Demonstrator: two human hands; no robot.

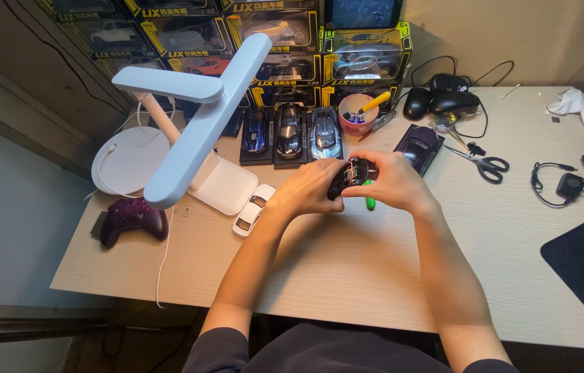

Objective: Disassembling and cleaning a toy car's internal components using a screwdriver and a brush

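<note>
- Both hands meet at the desk's middle: left hand [313,185] and right hand [390,181] clasp a small dark toy car [351,174], seemingly opened, wiring showing.
- A green tool [369,202] pokes out beneath.
- Mid-tinkering, I'd judge; next needs steady fingertip work.

A pale wood tabletop [347,262] carries a white lamp [188,117], purple controller [133,218], scissors [482,164] and white toy car [252,209].

On the desk [347,262], three model cars [290,131] stand in a row behind the hands, the lamp [188,124] left of them, scissors [480,163] right, a game controller [133,218] at far left.
</note>
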